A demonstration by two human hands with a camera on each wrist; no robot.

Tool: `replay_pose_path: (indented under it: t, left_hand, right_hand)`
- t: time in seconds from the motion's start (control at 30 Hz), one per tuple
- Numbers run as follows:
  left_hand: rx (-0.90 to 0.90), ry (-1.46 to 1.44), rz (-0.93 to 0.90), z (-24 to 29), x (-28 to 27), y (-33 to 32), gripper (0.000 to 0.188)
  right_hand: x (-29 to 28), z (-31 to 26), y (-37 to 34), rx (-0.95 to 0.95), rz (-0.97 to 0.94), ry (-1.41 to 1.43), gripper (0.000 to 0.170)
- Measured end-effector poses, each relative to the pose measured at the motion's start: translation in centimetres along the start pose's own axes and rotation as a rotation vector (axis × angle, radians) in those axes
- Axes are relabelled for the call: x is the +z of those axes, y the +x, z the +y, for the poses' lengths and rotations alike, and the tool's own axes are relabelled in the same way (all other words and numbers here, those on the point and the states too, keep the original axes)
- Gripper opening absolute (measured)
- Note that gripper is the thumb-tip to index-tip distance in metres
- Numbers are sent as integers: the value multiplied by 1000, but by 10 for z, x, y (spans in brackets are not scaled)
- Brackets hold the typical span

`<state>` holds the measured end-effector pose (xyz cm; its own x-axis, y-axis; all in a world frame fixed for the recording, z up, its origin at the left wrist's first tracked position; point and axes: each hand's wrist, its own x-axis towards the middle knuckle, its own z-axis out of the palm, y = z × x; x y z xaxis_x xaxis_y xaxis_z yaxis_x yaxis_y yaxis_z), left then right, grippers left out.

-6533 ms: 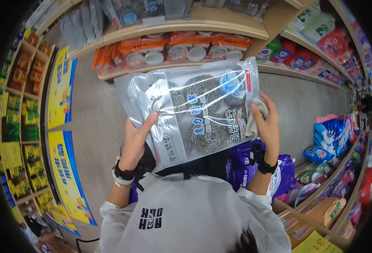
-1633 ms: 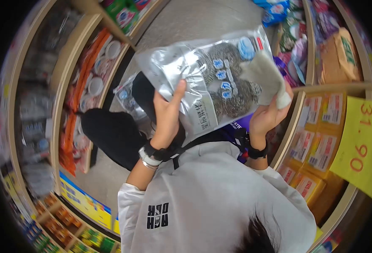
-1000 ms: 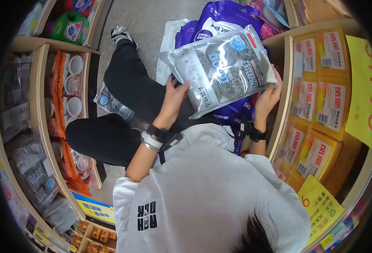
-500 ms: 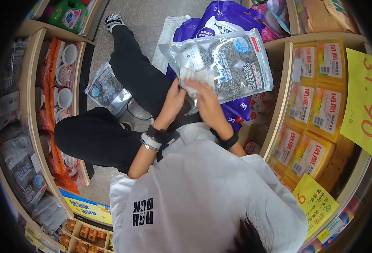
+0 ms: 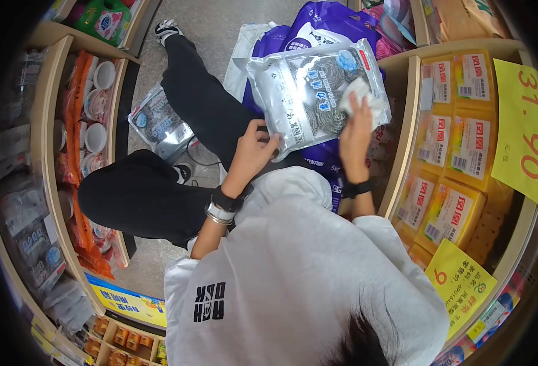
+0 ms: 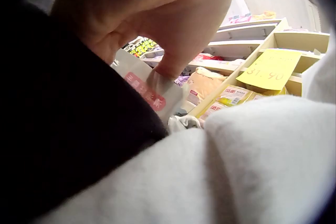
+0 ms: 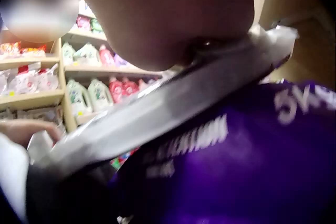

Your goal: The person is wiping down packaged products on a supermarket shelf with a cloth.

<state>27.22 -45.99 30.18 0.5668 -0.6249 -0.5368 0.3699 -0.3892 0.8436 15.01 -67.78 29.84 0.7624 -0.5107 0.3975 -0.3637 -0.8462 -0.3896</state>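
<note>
A clear and silver bag of steel wool balls (image 5: 308,91) lies tilted over the lap and a purple bag (image 5: 324,24). My left hand (image 5: 255,152) pinches its lower left edge between thumb and fingers; in the left wrist view the left hand (image 6: 152,19) is close above a packet edge with a red label (image 6: 147,91). My right hand (image 5: 356,137) presses a pale cloth (image 5: 366,104) on the bag's right part with fingers nearly straight. In the right wrist view the right hand (image 7: 178,19) is above the bag's edge (image 7: 157,113).
Another bag of steel wool balls (image 5: 162,122) lies on the floor beside the black-trousered legs (image 5: 208,85). Shelves with yellow soap packs (image 5: 471,146) stand on the right, under a yellow price sign (image 5: 525,128). Orange-edged packs of white bowls (image 5: 95,140) fill the left shelf.
My right hand has moved with the cloth from the bag's left side to its right side. The left hand stays at the lower left edge, and the bag has shifted slightly.
</note>
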Motion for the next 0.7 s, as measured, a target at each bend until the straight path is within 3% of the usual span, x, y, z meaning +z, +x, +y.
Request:
replay_pose_path:
  t: [0.1,0.2,0.5,0.7]
  left_hand:
    - [102,-27,-31,-18,-6,3,28]
    - [235,-58,-65,-60,-11,17,23]
    - [441,-94,89,-76,-2,24,22]
    - [238,-142,40,-65,-5,19,30]
  right_hand:
    - [20,-45,-20,-23,-42,64,49]
    - [26,-83,-23,-184,-210,250,47]
    - [61,-103,30,-358,-368,225,40]
    - [48,-106,19,-406,-459,201,38]
